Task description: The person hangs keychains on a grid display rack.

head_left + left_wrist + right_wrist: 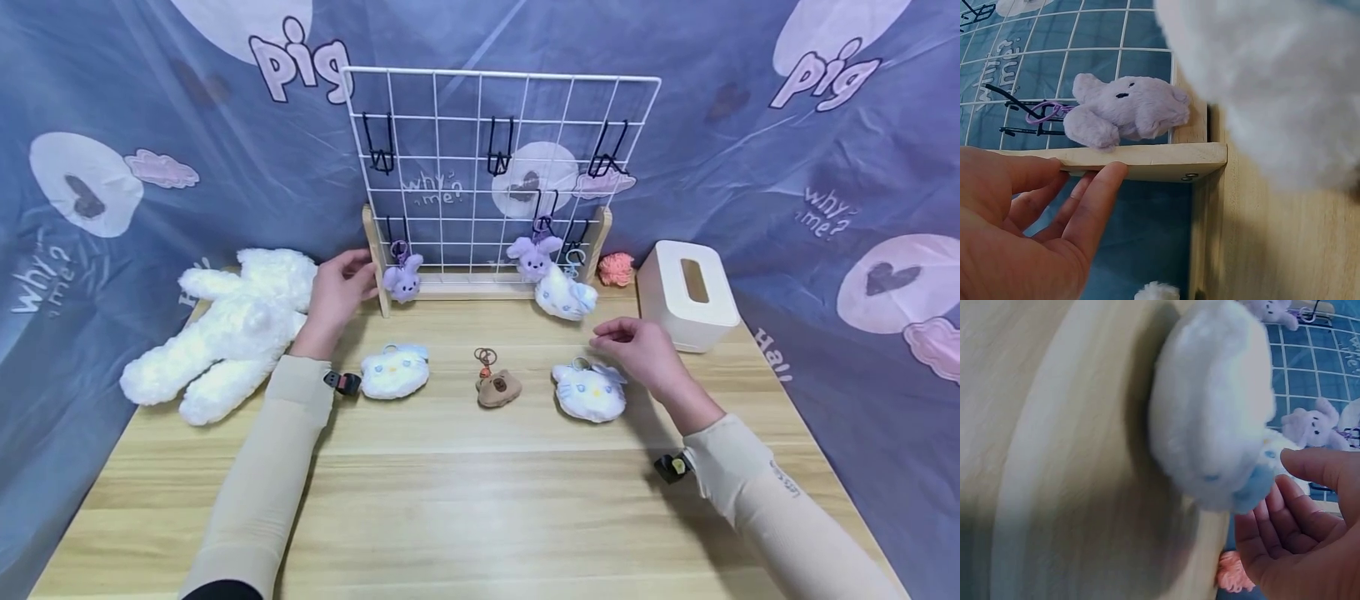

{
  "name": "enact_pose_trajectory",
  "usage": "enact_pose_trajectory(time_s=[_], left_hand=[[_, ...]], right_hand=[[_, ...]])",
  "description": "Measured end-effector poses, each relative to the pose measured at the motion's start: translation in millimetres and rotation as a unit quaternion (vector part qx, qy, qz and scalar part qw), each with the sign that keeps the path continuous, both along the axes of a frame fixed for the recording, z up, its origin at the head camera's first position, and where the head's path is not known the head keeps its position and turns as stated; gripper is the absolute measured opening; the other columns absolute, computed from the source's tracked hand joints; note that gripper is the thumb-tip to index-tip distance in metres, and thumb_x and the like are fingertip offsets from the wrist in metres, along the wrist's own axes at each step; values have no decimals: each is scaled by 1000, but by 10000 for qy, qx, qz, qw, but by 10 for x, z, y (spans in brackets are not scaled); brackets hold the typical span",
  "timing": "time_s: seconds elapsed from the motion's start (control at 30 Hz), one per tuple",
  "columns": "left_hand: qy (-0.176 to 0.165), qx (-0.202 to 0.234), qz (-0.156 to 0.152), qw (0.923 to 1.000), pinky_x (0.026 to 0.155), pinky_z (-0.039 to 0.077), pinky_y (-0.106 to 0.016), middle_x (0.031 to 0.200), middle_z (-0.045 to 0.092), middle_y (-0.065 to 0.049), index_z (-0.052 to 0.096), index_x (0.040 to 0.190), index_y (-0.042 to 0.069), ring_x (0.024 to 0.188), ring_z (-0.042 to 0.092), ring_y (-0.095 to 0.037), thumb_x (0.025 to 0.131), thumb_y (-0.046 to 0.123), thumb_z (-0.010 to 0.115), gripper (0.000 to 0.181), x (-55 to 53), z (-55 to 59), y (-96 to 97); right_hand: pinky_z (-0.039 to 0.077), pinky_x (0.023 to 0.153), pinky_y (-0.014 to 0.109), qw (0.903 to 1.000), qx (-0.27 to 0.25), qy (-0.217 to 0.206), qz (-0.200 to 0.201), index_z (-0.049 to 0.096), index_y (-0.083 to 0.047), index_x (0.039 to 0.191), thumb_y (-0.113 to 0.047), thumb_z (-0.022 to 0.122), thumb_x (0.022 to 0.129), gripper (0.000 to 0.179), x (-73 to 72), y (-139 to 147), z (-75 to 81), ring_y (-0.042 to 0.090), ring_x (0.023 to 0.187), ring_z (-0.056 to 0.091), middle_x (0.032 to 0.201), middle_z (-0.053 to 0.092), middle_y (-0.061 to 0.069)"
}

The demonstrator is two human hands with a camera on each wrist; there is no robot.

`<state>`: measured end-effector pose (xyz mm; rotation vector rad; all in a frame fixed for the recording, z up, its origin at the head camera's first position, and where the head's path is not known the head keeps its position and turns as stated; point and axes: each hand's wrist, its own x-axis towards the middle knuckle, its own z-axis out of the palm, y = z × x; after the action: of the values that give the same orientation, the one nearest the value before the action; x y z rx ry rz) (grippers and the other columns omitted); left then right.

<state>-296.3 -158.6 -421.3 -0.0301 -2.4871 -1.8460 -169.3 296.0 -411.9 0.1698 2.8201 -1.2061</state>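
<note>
My left hand (341,287) touches the outer side of the left wooden post (1166,156) with its fingertips, fingers mostly straight. Just beside that post, a purple plush bunny keychain (403,282) hangs from a black hook on the white wire grid rack (480,158). My right hand (633,350) hovers with loosely bent fingers, holding nothing, by the white plush cat-head keychain (590,393) with a blue bow. Another white cat-head keychain (395,372) and a brown plush animal-head keychain (498,388) lie on the table.
Another purple bunny (532,258) and a white cat head (564,296) hang low on the grid's right. Three black hooks line the upper grid. A white plush toy (240,325) lies left; a coral fluffy ball (617,269) and white tissue box (686,296) stand right.
</note>
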Motion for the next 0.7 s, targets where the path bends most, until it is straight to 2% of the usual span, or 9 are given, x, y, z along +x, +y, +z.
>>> enact_pose_trajectory(time_s=[0.23, 0.53, 0.7], left_hand=[[29, 9, 12, 10000, 94, 72, -24, 128, 65, -26, 62, 155, -2, 104, 70, -19, 116, 13, 62, 42, -11, -5, 17], [24, 6, 66, 10000, 94, 73, -25, 126, 64, -23, 61, 155, -3, 106, 70, -22, 116, 11, 60, 41, -6, -9, 1], [26, -31, 46, 10000, 95, 73, -28, 129, 64, -26, 61, 155, -4, 110, 70, -28, 116, 11, 60, 41, 4, 0, 8]], right_hand=[[55, 77, 20, 9988, 467, -101, 69, 79, -1, 121, -23, 78, 105, 27, -14, 37, -112, 17, 95, 67, 114, 80, 18], [54, 74, 19, 9966, 373, -619, 387, 79, -1, 119, -28, 84, 101, 33, -58, 40, -152, 10, 88, 65, 103, 82, 9], [53, 76, 21, 9948, 435, -777, 490, 80, -2, 117, -29, 86, 100, 32, -56, 31, -174, 10, 87, 66, 101, 82, 7]])
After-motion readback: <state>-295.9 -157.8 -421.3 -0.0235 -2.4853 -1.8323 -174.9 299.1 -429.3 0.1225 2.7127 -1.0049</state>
